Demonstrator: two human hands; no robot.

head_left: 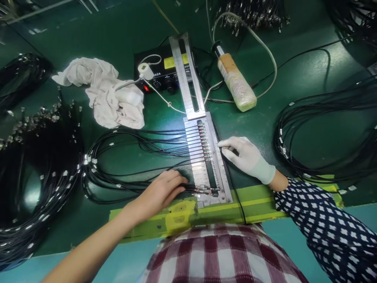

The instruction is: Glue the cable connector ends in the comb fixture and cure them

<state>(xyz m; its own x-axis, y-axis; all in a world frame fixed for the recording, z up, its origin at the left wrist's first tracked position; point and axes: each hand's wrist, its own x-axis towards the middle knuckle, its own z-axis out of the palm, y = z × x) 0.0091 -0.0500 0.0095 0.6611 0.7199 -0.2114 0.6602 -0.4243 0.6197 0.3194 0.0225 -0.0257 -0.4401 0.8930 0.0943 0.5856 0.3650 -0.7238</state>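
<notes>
Bare left hand (163, 190) pinches black cables (190, 188) at the near end of the jig (198, 171) — gloved right hand (247, 159) at its right edge, grip impossible to tell. Beyond: control box (165, 76) at its far end, cloth (101, 98) far left, wrapped tool (238, 82) far right.
</notes>
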